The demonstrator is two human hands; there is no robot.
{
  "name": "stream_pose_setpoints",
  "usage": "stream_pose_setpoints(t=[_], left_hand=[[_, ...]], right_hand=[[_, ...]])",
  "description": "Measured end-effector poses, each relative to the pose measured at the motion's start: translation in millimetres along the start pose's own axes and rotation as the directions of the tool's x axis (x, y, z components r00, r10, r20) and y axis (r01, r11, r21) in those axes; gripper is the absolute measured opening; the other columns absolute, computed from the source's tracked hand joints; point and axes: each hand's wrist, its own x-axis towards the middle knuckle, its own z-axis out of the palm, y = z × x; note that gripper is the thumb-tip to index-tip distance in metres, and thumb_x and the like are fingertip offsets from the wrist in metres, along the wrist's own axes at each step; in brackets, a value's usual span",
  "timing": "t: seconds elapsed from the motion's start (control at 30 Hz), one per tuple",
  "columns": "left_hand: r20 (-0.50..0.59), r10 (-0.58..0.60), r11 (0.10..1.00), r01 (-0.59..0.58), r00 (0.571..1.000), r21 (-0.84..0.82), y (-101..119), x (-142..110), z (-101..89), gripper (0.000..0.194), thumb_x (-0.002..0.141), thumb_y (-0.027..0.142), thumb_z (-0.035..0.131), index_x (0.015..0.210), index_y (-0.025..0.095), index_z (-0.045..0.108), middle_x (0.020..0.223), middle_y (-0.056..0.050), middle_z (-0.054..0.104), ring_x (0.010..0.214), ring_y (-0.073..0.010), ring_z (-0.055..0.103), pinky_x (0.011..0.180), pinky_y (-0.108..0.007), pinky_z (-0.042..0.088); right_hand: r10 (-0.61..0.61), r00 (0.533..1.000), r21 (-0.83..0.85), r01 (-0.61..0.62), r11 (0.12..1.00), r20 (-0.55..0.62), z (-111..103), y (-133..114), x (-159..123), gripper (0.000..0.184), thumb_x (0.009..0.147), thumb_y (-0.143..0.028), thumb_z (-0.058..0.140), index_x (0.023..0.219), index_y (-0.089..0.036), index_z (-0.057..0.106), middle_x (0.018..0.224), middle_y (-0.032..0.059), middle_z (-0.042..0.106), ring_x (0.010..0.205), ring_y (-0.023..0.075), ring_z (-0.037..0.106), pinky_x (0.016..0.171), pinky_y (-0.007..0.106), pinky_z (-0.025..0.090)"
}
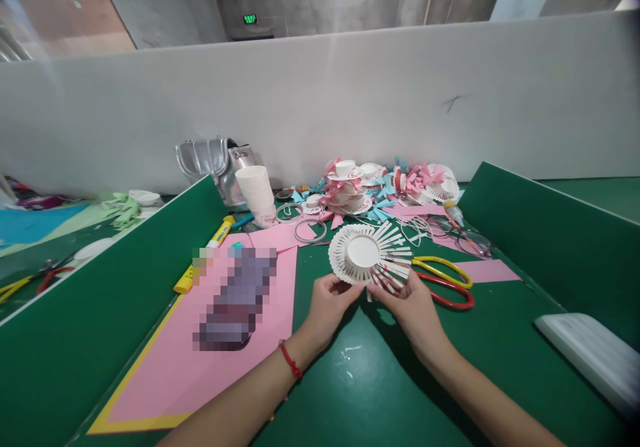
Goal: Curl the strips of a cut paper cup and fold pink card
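White paper disc [363, 252], edge cut into strips, above green surface [345, 394]. Left hand [325, 304] and right hand [417, 304] pinch its near edge. Light grip, one strip at a time; thin strips could tear. Red-and-yellow-handled scissors [470, 300]: blades out of sight. Far fingertips partly hidden.

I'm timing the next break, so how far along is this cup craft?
Looking done: the pile of cut cups with pink and blue paper at the back. In hand: the left hand and right hand hold a cut cup, its left side lacy, its right-side strips loose. Apparently left: those strips, perhaps the uncut stacked cups; how many are needed, I cannot tell.
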Motion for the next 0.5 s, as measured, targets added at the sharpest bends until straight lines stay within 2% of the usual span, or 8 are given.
stream_pose_setpoints(t=[0.23,0.37,0.5], left_hand=[[0.011,-0.006,1.0,0.006,1.0,-0.006,-2.3,-0.1,-0.5,0.01,0.057,0.018,0.067,0.063,0.01,0.067,0.06,-0.002,0.064,0.053,-0.0098,0.051,0.055,-0.021,0.04],[0.041,-0.006,1.0,0.006,0.999,0.011,-4.3,0.5,-0.2,0.018,0.058,0.021,0.067,0.072,0.009,0.068,0.071,-0.006,0.068,0.063,-0.0139,0.056,0.062,-0.024,0.043],[0.042,-0.009,1.0,0.008,0.999,0.01,-2.3,-0.9,0.8,0.016,0.059,0.018,0.066,0.072,0.009,0.068,0.071,-0.005,0.068,0.063,-0.0127,0.056,0.063,-0.023,0.042]], right_hand=[[0.024,1.0,-0.019,-0.024,1.0,0.011,0.8,-0.3,-1.0,0.042,0.048,-0.019,0.075,0.085,-0.018,0.055,0.085,0.0036,0.068,0.079,0.0193,0.062,0.073,0.034,0.048],[0.058,0.998,-0.037,-0.059,0.998,-0.038,1.0,-3.0,-2.6,0.041,0.048,-0.021,0.076,0.085,-0.016,0.058,0.087,0.0051,0.068,0.08,0.0204,0.062,0.077,0.035,0.047],[0.042,0.996,-0.033,-0.045,0.998,-0.082,0.2,-4.1,-3.0,0.042,0.048,-0.019,0.075,0.086,-0.015,0.06,0.086,0.0052,0.068,0.08,0.0202,0.062,0.078,0.035,0.046]])
